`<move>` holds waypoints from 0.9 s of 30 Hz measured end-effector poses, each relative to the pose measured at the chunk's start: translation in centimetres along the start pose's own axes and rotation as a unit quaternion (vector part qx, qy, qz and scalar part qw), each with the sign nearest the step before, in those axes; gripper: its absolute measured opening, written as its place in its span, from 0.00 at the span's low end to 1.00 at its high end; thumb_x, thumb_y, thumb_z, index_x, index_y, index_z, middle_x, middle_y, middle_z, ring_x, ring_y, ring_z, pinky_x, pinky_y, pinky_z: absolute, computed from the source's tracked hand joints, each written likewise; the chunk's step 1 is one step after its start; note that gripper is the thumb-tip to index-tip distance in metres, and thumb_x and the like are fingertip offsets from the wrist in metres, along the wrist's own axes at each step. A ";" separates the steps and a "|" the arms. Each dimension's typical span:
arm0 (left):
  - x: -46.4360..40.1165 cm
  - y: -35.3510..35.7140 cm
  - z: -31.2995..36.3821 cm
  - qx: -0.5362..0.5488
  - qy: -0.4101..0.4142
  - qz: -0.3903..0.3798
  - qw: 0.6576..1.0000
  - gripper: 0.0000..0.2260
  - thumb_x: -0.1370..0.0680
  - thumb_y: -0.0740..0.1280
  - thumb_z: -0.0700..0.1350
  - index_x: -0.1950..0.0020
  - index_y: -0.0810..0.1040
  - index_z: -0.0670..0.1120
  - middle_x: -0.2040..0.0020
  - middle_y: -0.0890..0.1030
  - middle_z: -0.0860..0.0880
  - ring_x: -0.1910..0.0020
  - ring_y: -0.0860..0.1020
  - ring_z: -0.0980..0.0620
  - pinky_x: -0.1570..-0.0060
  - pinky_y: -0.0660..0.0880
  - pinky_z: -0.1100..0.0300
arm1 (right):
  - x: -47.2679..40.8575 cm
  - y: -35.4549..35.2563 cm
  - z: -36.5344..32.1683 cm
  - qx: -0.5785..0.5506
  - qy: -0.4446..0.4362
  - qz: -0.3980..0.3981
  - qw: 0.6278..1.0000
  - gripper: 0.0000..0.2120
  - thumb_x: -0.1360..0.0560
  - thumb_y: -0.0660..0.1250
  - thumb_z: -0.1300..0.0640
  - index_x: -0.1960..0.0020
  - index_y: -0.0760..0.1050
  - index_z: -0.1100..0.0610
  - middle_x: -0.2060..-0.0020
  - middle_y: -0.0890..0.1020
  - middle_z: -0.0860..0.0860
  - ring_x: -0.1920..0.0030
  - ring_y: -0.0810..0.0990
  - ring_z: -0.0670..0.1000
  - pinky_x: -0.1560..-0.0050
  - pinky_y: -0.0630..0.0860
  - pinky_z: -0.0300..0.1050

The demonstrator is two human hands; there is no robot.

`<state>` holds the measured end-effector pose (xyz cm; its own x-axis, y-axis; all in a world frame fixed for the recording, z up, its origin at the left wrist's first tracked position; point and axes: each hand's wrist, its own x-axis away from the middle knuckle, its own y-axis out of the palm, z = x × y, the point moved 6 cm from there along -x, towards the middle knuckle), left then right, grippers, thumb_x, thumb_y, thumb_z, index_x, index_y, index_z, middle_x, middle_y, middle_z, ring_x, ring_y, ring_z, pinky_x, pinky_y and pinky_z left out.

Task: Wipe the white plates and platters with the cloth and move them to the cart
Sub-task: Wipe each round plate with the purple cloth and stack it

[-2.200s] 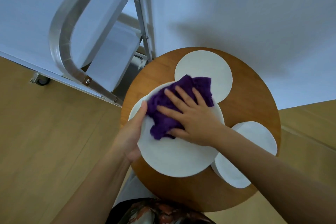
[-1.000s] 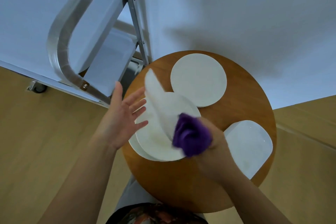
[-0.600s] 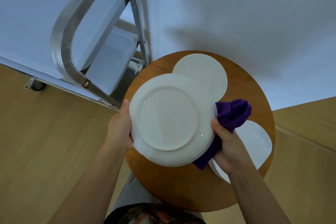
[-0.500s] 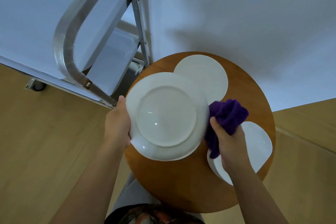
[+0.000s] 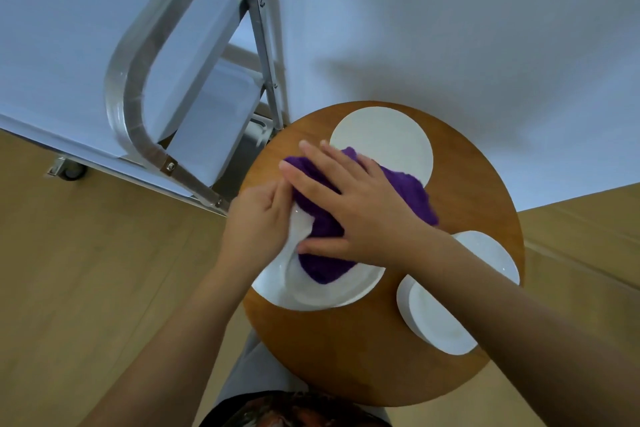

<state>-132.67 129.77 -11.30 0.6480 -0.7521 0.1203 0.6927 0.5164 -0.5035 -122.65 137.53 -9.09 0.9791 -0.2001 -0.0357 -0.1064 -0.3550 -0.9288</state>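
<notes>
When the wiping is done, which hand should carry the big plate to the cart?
Probably the left hand: it already grips the large round white plate at its rim, nearest the metal cart. The right hand presses the purple cloth.

Soft, even daylight fills the scene, bright without harsh glare. A broad, faint shadow falls on the white wall (image 5: 433,55) above the round table (image 5: 478,184). The cart's metal frame (image 5: 135,87) shows dull highlights. Straight lines bow toward the edges from the wide lens. The left hand (image 5: 256,218) blurs slightly.
</notes>
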 end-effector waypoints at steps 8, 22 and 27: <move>0.2 -2.3 -0.7 0.036 0.002 0.090 0.995 0.24 0.23 0.55 0.57 0.73 0.69 0.45 0.78 0.68 0.49 0.76 0.68 0.51 0.78 0.63 0.65 | 0.5 -0.6 3.7 -0.203 0.096 0.080 0.971 0.46 0.39 0.71 0.32 0.28 0.54 0.43 0.37 0.68 0.43 0.40 0.69 0.43 0.46 0.73 0.38; 3.8 1.2 -5.7 0.265 -0.302 0.104 0.910 0.20 0.24 0.54 0.68 0.64 0.79 0.60 0.58 0.83 0.45 0.56 0.81 0.43 0.57 0.79 0.47 | 5.9 3.7 8.0 -0.524 0.428 0.174 0.716 0.38 0.42 0.73 0.36 0.35 0.65 0.41 0.42 0.75 0.42 0.44 0.77 0.49 0.49 0.80 0.45; 3.6 2.7 -3.7 0.542 -0.296 -0.310 0.723 0.29 0.24 0.61 0.63 0.30 0.71 0.47 0.36 0.76 0.39 0.36 0.74 0.39 0.44 0.76 0.48 | 3.8 0.9 8.5 -0.494 0.335 -0.097 0.796 0.35 0.44 0.73 0.36 0.39 0.71 0.42 0.47 0.80 0.45 0.51 0.81 0.48 0.53 0.81 0.44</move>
<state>-129.62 126.92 -15.40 -0.0931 -0.8356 0.5414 0.5406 0.4142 0.7323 -117.54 144.26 -13.20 0.7163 -0.3791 0.5859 -0.3737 -0.9174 -0.1367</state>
